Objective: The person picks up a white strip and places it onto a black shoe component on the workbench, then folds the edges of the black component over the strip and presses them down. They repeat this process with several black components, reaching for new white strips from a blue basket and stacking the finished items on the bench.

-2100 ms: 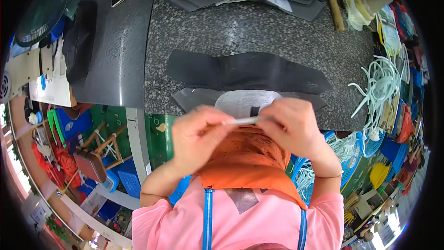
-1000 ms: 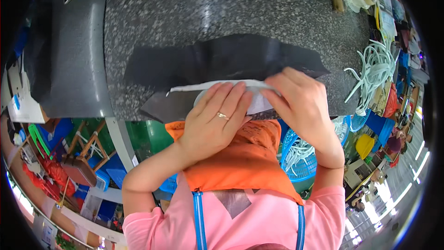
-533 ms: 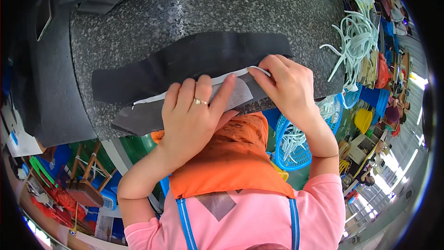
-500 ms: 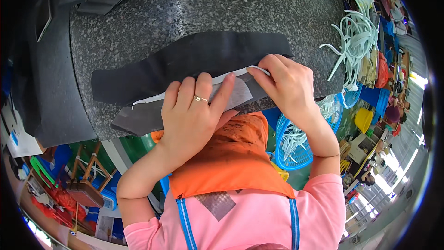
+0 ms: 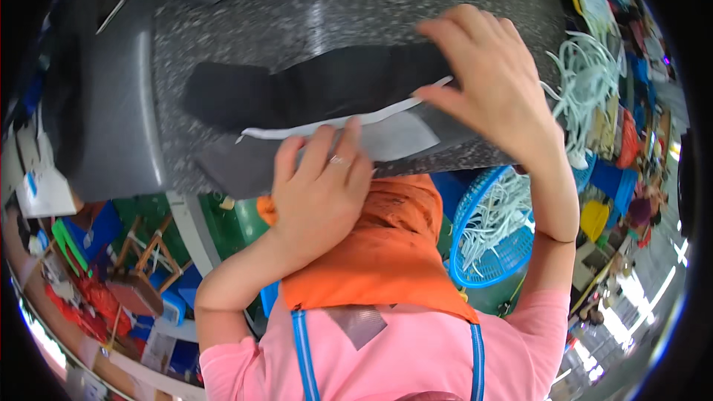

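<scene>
In the middle of the frame, a narrow white strip (image 5: 286,133) runs slantwise, rising rightward, along the lower edge of a black panel (image 5: 327,89). Below it we see a dark grey piece (image 5: 241,167) with a pale patch (image 5: 405,137), all on a speckled tabletop (image 5: 245,37). Our left hand (image 5: 319,197), at centre, lies palm down, fingers slightly apart, fingertips at the strip. Our right hand (image 5: 501,89), right of centre, has thumb and forefinger spread wide, the thumb near the strip's right end. Pale cords (image 5: 583,67) lie tangled at upper right; a blue basket (image 5: 490,271) sits at lower right.
</scene>
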